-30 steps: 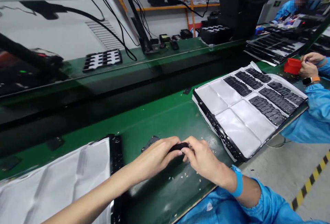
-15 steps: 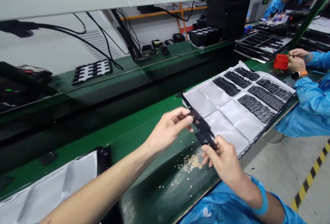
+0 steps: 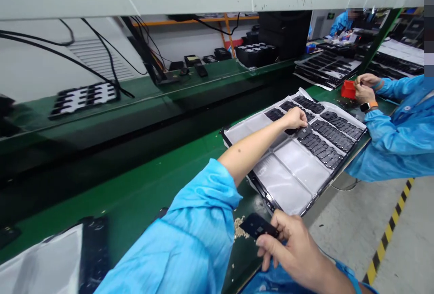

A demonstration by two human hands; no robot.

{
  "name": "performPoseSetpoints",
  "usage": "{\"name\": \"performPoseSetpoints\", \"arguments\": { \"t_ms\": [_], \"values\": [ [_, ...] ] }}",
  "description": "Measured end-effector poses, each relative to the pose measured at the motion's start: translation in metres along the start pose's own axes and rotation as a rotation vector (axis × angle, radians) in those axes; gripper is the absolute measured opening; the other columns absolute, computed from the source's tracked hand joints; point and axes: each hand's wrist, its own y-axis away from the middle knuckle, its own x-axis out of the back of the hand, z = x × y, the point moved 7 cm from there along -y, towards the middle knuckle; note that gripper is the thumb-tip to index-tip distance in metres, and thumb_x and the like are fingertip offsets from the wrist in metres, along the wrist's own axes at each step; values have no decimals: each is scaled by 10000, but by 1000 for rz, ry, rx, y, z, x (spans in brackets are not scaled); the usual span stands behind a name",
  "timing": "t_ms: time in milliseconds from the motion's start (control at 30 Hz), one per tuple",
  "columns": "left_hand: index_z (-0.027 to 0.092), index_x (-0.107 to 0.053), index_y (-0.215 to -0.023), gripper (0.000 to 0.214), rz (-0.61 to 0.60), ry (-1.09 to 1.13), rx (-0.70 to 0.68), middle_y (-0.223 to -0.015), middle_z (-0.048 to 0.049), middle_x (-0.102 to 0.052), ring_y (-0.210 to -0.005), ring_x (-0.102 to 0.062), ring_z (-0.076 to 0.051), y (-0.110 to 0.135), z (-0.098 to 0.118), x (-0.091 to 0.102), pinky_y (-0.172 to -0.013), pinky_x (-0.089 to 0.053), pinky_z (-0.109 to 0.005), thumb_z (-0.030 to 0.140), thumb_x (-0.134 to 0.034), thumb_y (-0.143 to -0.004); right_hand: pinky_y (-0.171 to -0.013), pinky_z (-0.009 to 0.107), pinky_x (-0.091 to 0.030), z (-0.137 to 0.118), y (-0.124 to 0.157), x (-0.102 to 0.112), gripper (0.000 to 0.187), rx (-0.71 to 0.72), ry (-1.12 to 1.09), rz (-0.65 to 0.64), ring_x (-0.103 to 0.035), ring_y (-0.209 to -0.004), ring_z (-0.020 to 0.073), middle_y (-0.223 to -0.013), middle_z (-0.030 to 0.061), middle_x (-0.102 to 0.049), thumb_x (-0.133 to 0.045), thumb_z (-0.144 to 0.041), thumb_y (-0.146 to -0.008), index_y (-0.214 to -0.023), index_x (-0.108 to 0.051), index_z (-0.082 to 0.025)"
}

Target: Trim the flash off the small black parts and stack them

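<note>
My left hand (image 3: 295, 118) reaches out over the white-lined tray (image 3: 291, 172) on the green bench. Its fingers are curled down onto a row of small black parts (image 3: 315, 142) in the tray, apparently pinching one against the row. My right hand (image 3: 293, 251) stays near the bench's front edge and grips a flat black plastic part (image 3: 259, 227) between thumb and fingers. A small heap of pale crumbs (image 3: 239, 228) lies on the bench just left of that part.
A co-worker in a blue coat (image 3: 396, 136) sits at the right, hands at a red box (image 3: 348, 89). Another white-lined tray (image 3: 44, 262) lies at my near left. A dark conveyor channel (image 3: 135, 136) runs behind the bench, with trays and cables beyond.
My two hands held one black piece together; it now shows only in my right hand, which dropped to the bench edge. My left arm stretched right to the tray's black parts.
</note>
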Motion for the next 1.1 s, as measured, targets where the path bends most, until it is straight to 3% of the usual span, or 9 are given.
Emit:
{"name": "performPoseSetpoints", "arguments": {
  "t_ms": [267, 400, 533, 667, 767, 900, 1000, 1100],
  "values": [
    [125, -808, -838, 22, -49, -208, -11, -787, -67, -772, -841, -734, -204, -6, -7, -8, -936, -573, -322, 109, -817, -850, -538, 196, -532, 1, -2, 3, 328, 6, -49, -49, -773, -583, 147, -758, 20, -786, -745, -455, -996, -849, -570, -221],
    [134, -820, -886, 85, -40, -311, -8, -975, -117, -809, -1018, -742, -261, 1, -7, -5, -1015, -560, -368, 81, -796, -824, -522, 190, -516, 1, -4, 4, 300, 11, -64, -53, -756, -554, 137, -746, 13, -779, -745, -400, -992, -837, -558, -225],
    [159, -830, -950, 116, -52, -360, -41, -1051, -110, -814, -1097, -731, -267, 7, -4, -4, -1043, -548, -364, 131, -763, -859, -513, 191, -511, 1, -4, 6, 343, 13, -66, -46, -748, -541, 138, -735, 19, -774, -748, -454, -985, -829, -546, -224],
    [163, -825, -921, 111, -69, -359, -97, -985, -85, -817, -1014, -741, -246, 13, 3, -6, -969, -558, -327, 138, -721, -892, -490, 186, -492, 1, -2, 7, 426, 17, -80, -56, -736, -525, 135, -718, 27, -761, -706, -576, -998, -841, -535, -219],
    [142, -808, -892, 134, -50, -336, -118, -930, -85, -811, -940, -734, -230, 25, 8, 4, -928, -550, -323, 126, -677, -917, -473, 180, -473, 2, 1, 8, 474, 18, -109, -59, -716, -502, 124, -713, 33, -756, -631, -654, -1023, -876, -547, -211],
    [112, -777, -882, 221, -88, -209, -129, -815, -68, -776, -780, -703, -170, 74, 12, 28, -790, -541, -276, 211, -618, -1001, -456, 179, -466, 0, 3, 16, 473, 45, -181, 23, -706, -495, 112, -774, 44, -775, -587, -670, -1046, -945, -553, -208],
    [102, -774, -958, 434, -302, 133, -117, -813, -81, -771, -727, -698, -144, 137, 18, 35, -692, -523, -241, 463, -565, -1079, -453, 174, -467, -6, 2, 25, 432, 91, -240, 134, -696, -493, 103, -775, 29, -769, -574, -634, -1070, -963, -533, -217],
    [113, -773, -987, 601, -551, 387, -21, -831, -98, -778, -766, -718, -167, 204, 22, 25, -692, -536, -250, 696, -628, -992, -462, 176, -471, -10, 1, 29, 402, 139, -270, 230, -684, -500, 97, -791, 27, -767, -564, -610, -1084, -985, -531, -221]
  ]
}}
